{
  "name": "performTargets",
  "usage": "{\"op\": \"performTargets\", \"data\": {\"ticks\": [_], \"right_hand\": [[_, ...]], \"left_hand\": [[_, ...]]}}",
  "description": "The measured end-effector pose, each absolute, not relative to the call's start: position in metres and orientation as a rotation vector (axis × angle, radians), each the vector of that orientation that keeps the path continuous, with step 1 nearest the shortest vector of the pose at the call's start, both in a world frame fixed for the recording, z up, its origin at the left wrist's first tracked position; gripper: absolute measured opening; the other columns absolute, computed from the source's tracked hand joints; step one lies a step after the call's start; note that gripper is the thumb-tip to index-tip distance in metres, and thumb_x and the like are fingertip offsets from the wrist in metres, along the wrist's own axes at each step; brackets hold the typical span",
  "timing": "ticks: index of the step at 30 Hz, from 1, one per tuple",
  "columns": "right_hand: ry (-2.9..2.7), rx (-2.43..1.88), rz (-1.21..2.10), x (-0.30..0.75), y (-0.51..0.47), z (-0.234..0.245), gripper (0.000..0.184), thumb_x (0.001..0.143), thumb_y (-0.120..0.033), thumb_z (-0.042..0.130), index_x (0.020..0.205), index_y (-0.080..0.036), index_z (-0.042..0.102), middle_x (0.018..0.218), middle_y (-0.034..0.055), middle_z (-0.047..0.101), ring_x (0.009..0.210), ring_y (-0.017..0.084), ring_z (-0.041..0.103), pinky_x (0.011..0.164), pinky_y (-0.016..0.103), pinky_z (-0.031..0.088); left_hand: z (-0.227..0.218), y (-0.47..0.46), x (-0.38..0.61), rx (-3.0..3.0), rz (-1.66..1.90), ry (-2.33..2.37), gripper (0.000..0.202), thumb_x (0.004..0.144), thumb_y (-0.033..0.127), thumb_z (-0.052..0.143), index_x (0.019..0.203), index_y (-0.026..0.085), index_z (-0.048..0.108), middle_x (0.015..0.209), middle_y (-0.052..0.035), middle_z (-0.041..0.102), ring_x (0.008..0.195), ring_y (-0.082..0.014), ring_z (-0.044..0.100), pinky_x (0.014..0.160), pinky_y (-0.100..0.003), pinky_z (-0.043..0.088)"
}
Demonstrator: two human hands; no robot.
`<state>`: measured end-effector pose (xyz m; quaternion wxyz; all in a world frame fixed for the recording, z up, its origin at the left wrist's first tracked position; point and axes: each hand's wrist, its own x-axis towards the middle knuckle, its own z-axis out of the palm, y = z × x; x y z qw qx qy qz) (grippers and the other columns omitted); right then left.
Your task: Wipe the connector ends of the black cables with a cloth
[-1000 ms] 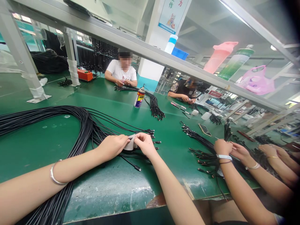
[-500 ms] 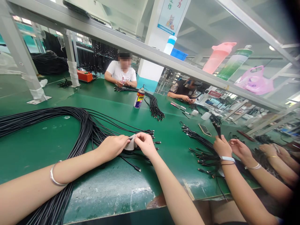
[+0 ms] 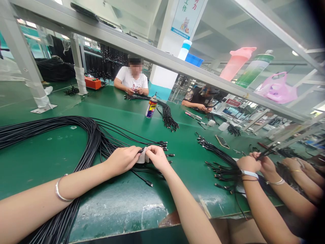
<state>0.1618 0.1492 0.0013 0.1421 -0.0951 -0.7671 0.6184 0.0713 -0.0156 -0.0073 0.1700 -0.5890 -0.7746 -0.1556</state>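
The co-worker's hands [image 3: 256, 163] at lower right have carried a few cable ends rightward since a moment ago. At centre, the person's left hand [image 3: 122, 160] and right hand [image 3: 157, 157] press close, pinching a pale cloth [image 3: 142, 156] around black cables [image 3: 86, 135] fanned across the green bench [image 3: 114, 203], with bare bench before its near edge. Upper centre, a blue crate [image 3: 194, 60] sits overhead, contents hidden; further right hangs a pink plastic bag [image 3: 280, 88], its contents too unclear to tell.

Black cables [image 3: 95, 142] around 2 hands [image 3: 122, 160] [image 3: 157, 157]
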Motion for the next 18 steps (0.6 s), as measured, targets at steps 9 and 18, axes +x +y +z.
{"op": "performTargets", "data": {"ticks": [9,18], "right_hand": [[-2.173,-0.250,1.806,0.1605,0.1510,-0.0010,0.009,0.067,-0.025,0.057,0.069,-0.017,0.055,0.064,-0.0011,0.056,0.058,0.012,0.050,0.059,0.025,0.041],[-2.183,-0.181,1.642,0.1641,0.1475,0.0055,0.007,0.071,-0.023,0.058,0.074,-0.017,0.058,0.069,-0.0004,0.058,0.063,0.013,0.053,0.061,0.026,0.044]], "left_hand": [[-0.0104,-0.0148,0.0681,-1.628,-0.448,-2.131,0.027,0.099,0.027,0.032,0.113,0.017,0.054,0.098,-0.0060,0.070,0.083,-0.0179,0.068,0.066,-0.027,0.052],[-0.0109,-0.0157,0.0672,-1.558,-0.457,-2.031,0.025,0.099,0.027,0.036,0.103,0.018,0.058,0.080,-0.0012,0.063,0.071,-0.0166,0.064,0.059,-0.027,0.046]]}}
